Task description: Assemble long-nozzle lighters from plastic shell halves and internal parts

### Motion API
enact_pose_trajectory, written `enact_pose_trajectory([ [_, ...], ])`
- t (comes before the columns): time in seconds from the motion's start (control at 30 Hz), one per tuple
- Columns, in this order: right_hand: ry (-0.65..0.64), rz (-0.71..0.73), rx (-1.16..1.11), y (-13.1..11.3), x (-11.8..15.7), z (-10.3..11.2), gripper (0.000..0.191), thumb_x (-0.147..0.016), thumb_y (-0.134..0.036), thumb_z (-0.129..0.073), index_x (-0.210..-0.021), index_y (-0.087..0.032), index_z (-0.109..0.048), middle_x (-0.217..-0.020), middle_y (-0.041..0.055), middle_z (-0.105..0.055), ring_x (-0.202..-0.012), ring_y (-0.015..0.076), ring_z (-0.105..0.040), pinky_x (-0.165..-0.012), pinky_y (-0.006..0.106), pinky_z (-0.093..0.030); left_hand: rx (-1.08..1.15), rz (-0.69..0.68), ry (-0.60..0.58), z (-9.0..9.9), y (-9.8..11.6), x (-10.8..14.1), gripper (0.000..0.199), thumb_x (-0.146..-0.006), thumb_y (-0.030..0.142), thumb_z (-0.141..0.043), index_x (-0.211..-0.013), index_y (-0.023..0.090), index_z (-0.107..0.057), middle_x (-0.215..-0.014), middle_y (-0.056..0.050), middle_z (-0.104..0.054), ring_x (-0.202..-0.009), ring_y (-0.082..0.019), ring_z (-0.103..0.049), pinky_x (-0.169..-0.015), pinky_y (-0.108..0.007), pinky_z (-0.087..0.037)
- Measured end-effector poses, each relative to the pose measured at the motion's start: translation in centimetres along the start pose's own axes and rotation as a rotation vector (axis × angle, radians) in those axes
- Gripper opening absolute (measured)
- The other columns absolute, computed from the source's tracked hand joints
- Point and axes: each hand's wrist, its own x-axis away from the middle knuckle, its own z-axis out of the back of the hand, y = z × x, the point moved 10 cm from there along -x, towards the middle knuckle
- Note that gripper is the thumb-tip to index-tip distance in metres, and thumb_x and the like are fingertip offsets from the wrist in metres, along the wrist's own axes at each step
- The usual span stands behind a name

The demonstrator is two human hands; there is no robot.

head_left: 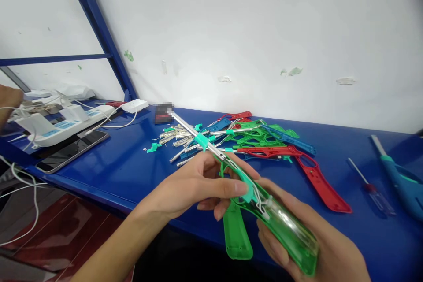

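Note:
Both hands hold an opened green utility lighter (284, 229), its long metal tube pointing away to the upper left. My left hand (201, 185) is closed around its middle, the thumb pressing on the teal trigger (246, 187). White wires run beside the trigger to a clear fuel tank (284, 216) lying in the handle shell. My right hand (317, 233) wraps the handle from behind and below. Another green handle shell (238, 233) shows below the left hand; I cannot tell whether it is held or lying there.
Beyond the hands lie loose green shells (264, 136), a red shell (324, 180) and small metal parts (180, 134). To the right are a screwdriver (373, 189) and a blue lighter (399, 180). A phone (72, 152) and power strip (74, 123) sit left, near another person's hand (9, 101).

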Motion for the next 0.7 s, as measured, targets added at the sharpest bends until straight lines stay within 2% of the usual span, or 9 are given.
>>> enact_pose_trajectory([
  [0.1,-0.005,0.129,0.024,-1.3,-0.4,0.2,0.054,-0.072,-0.056,-0.087,-0.119,-0.03,-0.078,-0.061,0.0026,-0.065,-0.05,0.0174,-0.048,-0.048,0.032,-0.04,0.003,-0.03,0.057,0.4,0.0,-0.1,0.019,-0.088,0.028,-0.08,-0.105,0.02,-0.075,-0.06,0.004,-0.057,-0.047,-0.006,-0.049,-0.037,-0.013,-0.025],
  [0.23,0.089,0.221,0.084,-2.2,-0.4,0.8,0.045,-0.08,-0.062,-0.081,-0.109,-0.028,-0.079,-0.062,0.0018,-0.062,-0.052,0.0144,-0.048,-0.046,0.027,-0.037,0.067,0.005,0.022,-0.1,-0.9,-0.6,0.018,-0.09,0.026,-0.08,-0.106,0.021,-0.075,-0.061,0.003,-0.062,-0.052,-0.007,-0.057,-0.038,-0.011,-0.028],
  [0.43,0.279,0.227,0.078,-2.5,0.5,1.6,0.047,-0.072,-0.061,-0.088,-0.102,-0.026,-0.08,-0.07,0.0009,-0.062,-0.062,0.0133,-0.053,-0.047,0.023,-0.04,0.187,0.018,-0.021,-0.6,-1.7,-1.1,0.016,-0.091,0.02,-0.079,-0.106,0.018,-0.076,-0.074,0.0,-0.07,-0.061,-0.009,-0.07,-0.044,-0.01,-0.05],
  [0.53,0.287,0.242,0.084,-2.7,0.6,1.7,0.044,-0.072,-0.06,-0.089,-0.1,-0.026,-0.08,-0.074,0.0017,-0.064,-0.064,0.0133,-0.054,-0.046,0.022,-0.04,0.221,0.015,-0.015,-0.5,-1.9,-1.2,0.016,-0.09,0.018,-0.08,-0.106,0.018,-0.077,-0.076,0.0,-0.071,-0.062,-0.009,-0.072,-0.048,-0.012,-0.055],
  [0.7,0.288,0.284,0.087,-2.9,0.4,1.8,0.04,-0.075,-0.059,-0.087,-0.095,-0.025,-0.08,-0.072,0.002,-0.061,-0.063,0.013,-0.052,-0.042,0.021,-0.034,0.253,0.037,0.013,-0.3,-2.5,-1.3,0.016,-0.087,0.019,-0.084,-0.103,0.017,-0.08,-0.074,-0.001,-0.071,-0.059,-0.009,-0.071,-0.05,-0.012,-0.057],
])
